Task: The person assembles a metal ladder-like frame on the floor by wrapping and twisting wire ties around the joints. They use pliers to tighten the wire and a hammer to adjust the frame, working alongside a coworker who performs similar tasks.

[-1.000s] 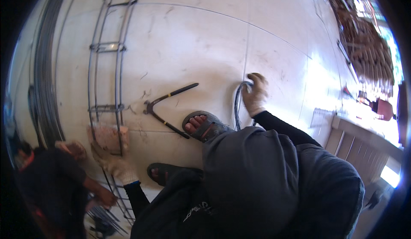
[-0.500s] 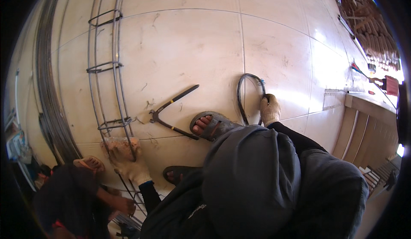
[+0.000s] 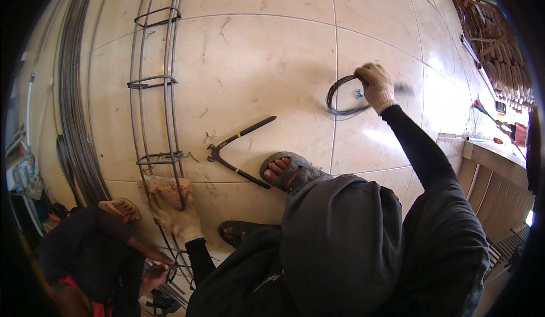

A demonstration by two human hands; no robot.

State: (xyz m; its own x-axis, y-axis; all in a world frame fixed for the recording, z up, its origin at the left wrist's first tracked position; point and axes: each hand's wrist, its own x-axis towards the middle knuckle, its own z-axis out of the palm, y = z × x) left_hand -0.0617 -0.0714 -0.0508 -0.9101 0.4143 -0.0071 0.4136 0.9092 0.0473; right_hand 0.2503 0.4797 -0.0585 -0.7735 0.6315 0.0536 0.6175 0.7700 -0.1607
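My right hand point(image 3: 376, 85), in a cream work glove, holds a coil of thin dark wire point(image 3: 331, 96) by its right side. The coil hangs above or just touches the floor; I cannot tell which. A small blue scrap point(image 3: 359, 94) shows inside the loop. At the lower left my gloved left hand point(image 3: 177, 213) grips the rebar cage point(image 3: 168, 112) beside a reddish brick point(image 3: 164, 184) under the bars. The cage is long, with square stirrups along it. Between my hands lie end-cutting pincers point(image 3: 214, 153), handles spread apart.
At the lower left a co-worker point(image 3: 91, 249) crouches, hands at the cage's near end. A bundle of long steel bars point(image 3: 76, 107) lies farther left. My sandalled foot point(image 3: 286, 169) is close to the pincers. Wire scraps dot the tiled floor point(image 3: 272, 61). A wooden structure point(image 3: 488, 175) stands right.
My right hand has lifted and moved up and to the right with the wire coil, tilting it. The left hand stays on the cage. The co-worker's hands have shifted slightly at the cage.
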